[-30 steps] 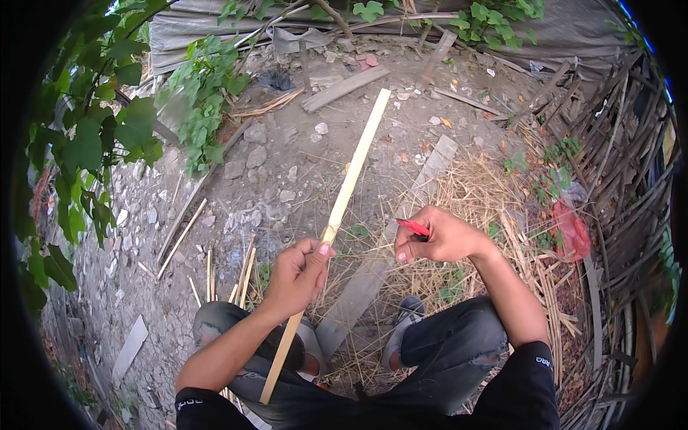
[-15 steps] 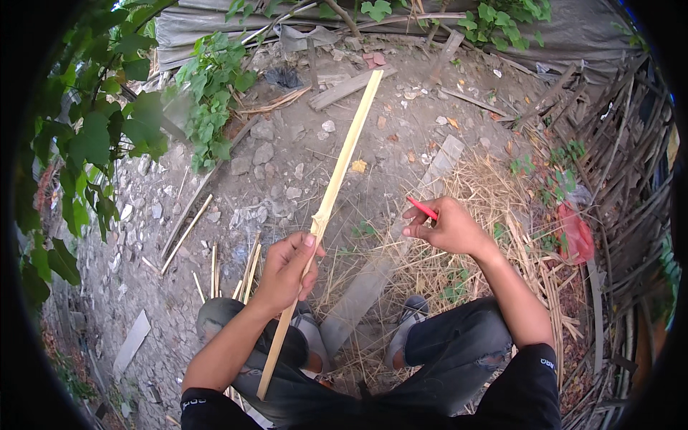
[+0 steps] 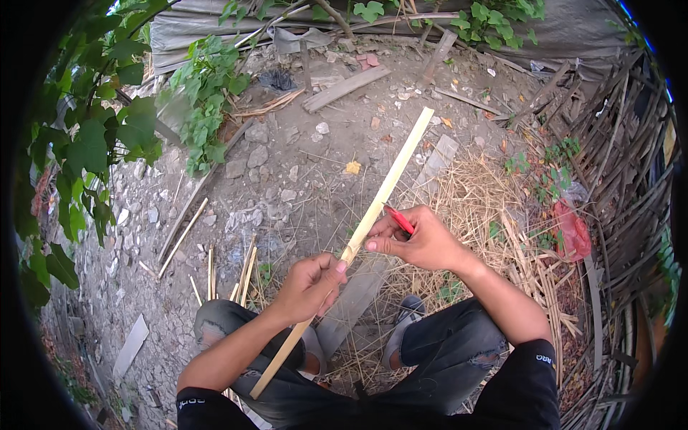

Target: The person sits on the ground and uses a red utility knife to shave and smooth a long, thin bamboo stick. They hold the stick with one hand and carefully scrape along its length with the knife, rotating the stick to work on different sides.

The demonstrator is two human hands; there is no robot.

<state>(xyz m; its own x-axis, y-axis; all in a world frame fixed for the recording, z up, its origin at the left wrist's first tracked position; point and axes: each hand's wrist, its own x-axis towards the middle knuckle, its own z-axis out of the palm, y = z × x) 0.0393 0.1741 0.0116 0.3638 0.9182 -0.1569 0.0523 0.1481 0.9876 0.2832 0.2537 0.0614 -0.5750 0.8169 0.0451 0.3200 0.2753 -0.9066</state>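
My left hand (image 3: pixel 309 287) is closed around a long pale bamboo strip (image 3: pixel 403 159). The strip slants from my left knee up toward the far right, and a small ragged, split patch shows just above my left thumb. My right hand (image 3: pixel 421 240) is closed on a slim red-handled knife (image 3: pixel 400 219), whose blade barely shows. Its thumb and fingertips are up against the strip's right edge, a little above the left hand. Whether the blade touches the bamboo I cannot tell.
Thin bamboo shavings (image 3: pixel 476 208) cover the ground at the right. Several cut sticks (image 3: pixel 247 276) stand by my left knee. A grey plank (image 3: pixel 355 297) runs between my feet. A red plastic bag (image 3: pixel 571 231) lies beside a woven stick fence (image 3: pixel 631 186). Leafy vines (image 3: pixel 208 100) hang at the left.
My right hand has come left with the knife to meet the strip. The left hand has shifted right and slightly down, and the strip leans further right.
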